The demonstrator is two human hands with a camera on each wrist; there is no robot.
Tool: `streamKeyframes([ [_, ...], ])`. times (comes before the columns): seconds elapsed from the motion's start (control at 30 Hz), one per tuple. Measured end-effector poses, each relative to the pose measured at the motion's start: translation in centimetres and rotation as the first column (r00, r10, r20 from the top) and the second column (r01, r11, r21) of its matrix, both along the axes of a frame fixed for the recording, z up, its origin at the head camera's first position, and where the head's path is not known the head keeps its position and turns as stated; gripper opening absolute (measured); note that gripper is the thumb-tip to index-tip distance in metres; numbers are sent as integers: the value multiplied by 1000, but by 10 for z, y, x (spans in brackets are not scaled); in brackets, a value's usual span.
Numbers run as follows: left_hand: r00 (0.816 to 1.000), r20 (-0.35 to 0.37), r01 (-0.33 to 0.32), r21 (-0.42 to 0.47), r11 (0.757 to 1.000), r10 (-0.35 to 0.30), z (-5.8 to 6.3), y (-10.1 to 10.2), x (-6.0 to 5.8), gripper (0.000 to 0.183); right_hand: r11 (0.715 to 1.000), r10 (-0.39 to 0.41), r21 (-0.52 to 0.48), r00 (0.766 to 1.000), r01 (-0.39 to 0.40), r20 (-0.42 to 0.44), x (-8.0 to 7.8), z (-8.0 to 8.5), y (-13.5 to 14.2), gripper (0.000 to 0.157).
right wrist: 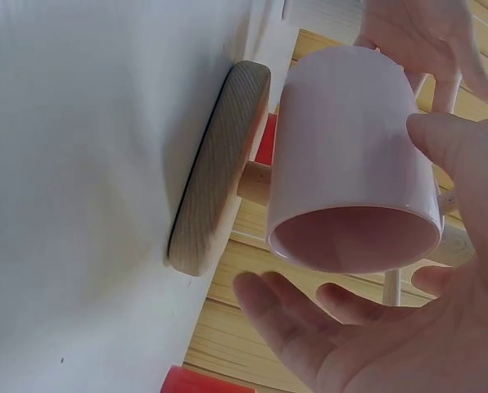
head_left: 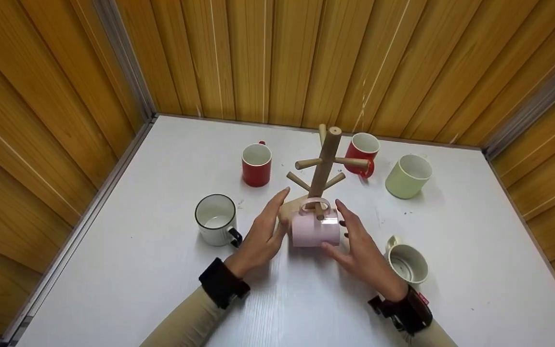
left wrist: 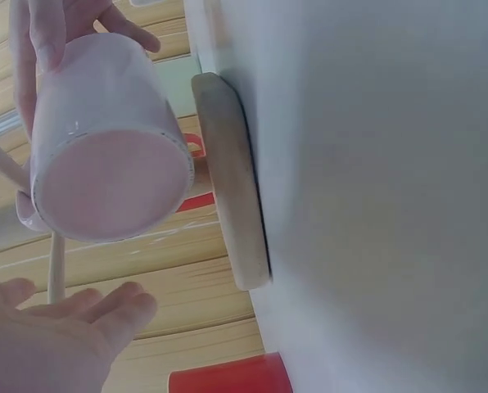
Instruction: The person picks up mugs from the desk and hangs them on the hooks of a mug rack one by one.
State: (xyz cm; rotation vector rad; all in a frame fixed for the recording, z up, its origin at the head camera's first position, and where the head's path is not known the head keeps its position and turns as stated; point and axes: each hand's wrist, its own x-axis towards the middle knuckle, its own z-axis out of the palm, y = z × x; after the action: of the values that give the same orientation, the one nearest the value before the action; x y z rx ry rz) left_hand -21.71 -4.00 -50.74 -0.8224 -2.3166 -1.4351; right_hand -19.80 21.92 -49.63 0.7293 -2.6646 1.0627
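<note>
A pink mug (head_left: 316, 234) hangs by its handle on a low front peg of a wooden mug tree (head_left: 324, 166), its body lying sideways above the table. My right hand (head_left: 362, 253) is at the mug's right, open-end side; in the right wrist view its thumb (right wrist: 453, 139) is at the mug wall and its fingers spread past the mouth. To the left, my left hand (head_left: 260, 238) stands beside the mug with fingers extended. The left wrist view shows a gap between that hand and the mug's round bottom (left wrist: 113, 187).
Two red mugs, one back left (head_left: 257, 174) and one behind the tree (head_left: 353, 154), stand on the white table. A light green mug (head_left: 403, 185) is at right, a cream mug (head_left: 407, 265) by my right wrist. A white mug with a black rim (head_left: 212, 236) stands left. Wood-panelled walls enclose the table.
</note>
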Motion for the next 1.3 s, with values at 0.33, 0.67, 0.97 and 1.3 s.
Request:
streamKeyframes([
  [0.33,997,81,-26,117,993,17,14,1,-2,65,1000,-13,-18,999,12,-39,-2,7,-1,97],
  [0.67,981,196,-59,209,976,17,28,5,-6,53,995,-4,-97,997,-3,-75,-6,23,-7,99],
  [0.97,973,227,-89,207,974,40,33,11,-9,54,995,-2,-95,994,-8,-105,-13,37,-17,97],
  [1.3,969,238,-118,206,971,67,34,15,-11,54,995,-3,-100,992,-10,-126,-21,38,-26,90],
])
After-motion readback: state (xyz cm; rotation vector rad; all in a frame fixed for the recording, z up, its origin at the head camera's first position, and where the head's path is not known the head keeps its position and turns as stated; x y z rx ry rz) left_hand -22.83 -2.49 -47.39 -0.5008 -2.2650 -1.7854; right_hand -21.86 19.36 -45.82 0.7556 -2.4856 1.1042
